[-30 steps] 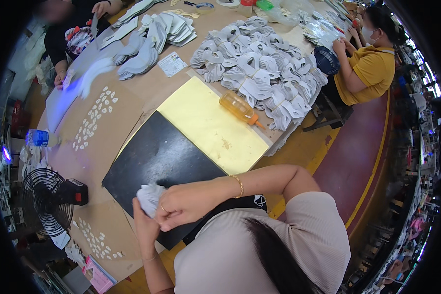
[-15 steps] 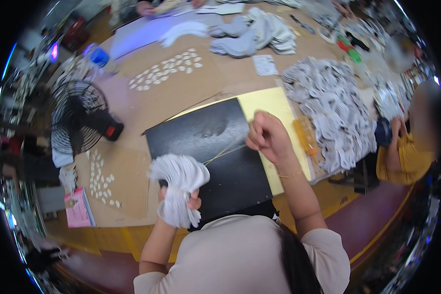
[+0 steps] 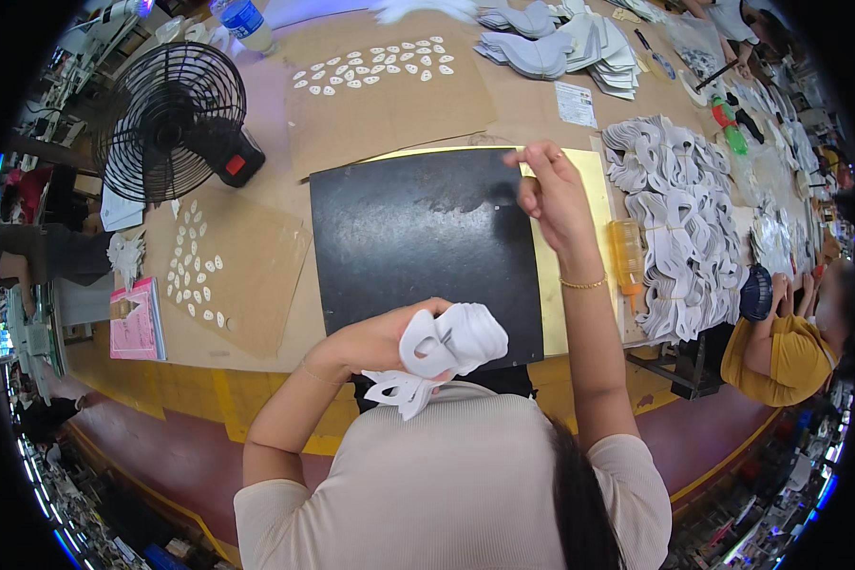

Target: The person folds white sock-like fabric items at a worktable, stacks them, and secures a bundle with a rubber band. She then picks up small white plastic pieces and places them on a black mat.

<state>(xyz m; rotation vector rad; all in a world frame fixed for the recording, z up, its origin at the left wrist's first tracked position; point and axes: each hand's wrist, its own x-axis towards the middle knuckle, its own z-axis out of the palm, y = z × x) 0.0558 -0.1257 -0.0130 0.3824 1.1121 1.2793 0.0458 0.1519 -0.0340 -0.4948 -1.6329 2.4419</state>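
My left hand (image 3: pixel 385 337) is closed round a stack of white curved cut pieces (image 3: pixel 461 340), with holes showing in them. The stack is fanned and tilted, in front of my chest at the near edge of a black board (image 3: pixel 427 247). Raised over the board's right edge, my right hand (image 3: pixel 556 195) has its fingers curled in, the forefinger reaching left. Whether a thin band is still in those fingers I cannot make out. The black board lies over a yellow sheet (image 3: pixel 589 190).
Tied bundles of similar white pieces (image 3: pixel 679 228) cover the table's right side, beside an amber bottle (image 3: pixel 627 256). A black fan (image 3: pixel 171 123) stands at left. Small white ovals lie on brown sheets (image 3: pixel 389 109). A person in yellow (image 3: pixel 779 366) sits at right.
The white stack has moved right and turned in my left hand. The thin yellowish band stretched from it to my right hand no longer shows. My right hand's fingers have loosened somewhat.
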